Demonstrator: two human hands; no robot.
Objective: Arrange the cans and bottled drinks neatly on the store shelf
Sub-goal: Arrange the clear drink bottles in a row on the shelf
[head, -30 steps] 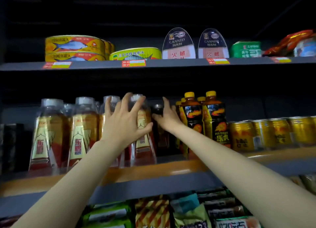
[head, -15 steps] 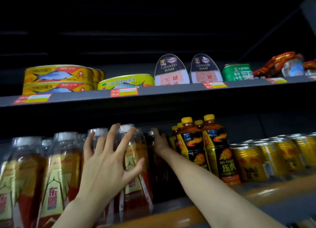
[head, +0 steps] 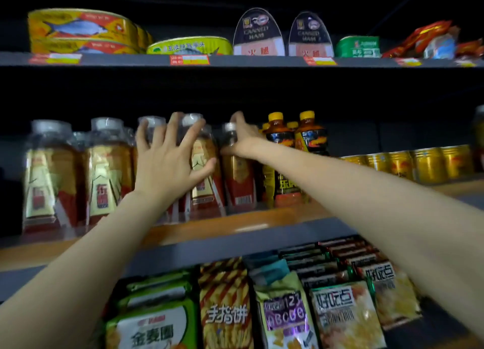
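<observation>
A row of clear tea bottles [head: 49, 176] with red and gold labels stands on the middle shelf [head: 243, 217]. My left hand [head: 167, 162] lies spread against the fronts of two of them, fingers straight. One more tea bottle [head: 237, 181] stands at the right end of the row. My right hand [head: 245, 136] reaches round the neck of that bottle from the right and behind, fingers curled past its cap. Dark bottles with yellow caps [head: 280, 149] stand just right of it, and gold cans [head: 429, 164] line up further right.
The top shelf [head: 262, 60] carries flat fish tins [head: 81, 31], canned ham [head: 258, 34] and a green tin [head: 357, 47]. Snack packets [head: 225, 309] fill the shelf below. There is a dark gap left of the tea bottles.
The right-end tea bottle, earlier dark and set back, now stands forward in line with the row, with my right hand around its neck. My left hand stays spread on the bottles.
</observation>
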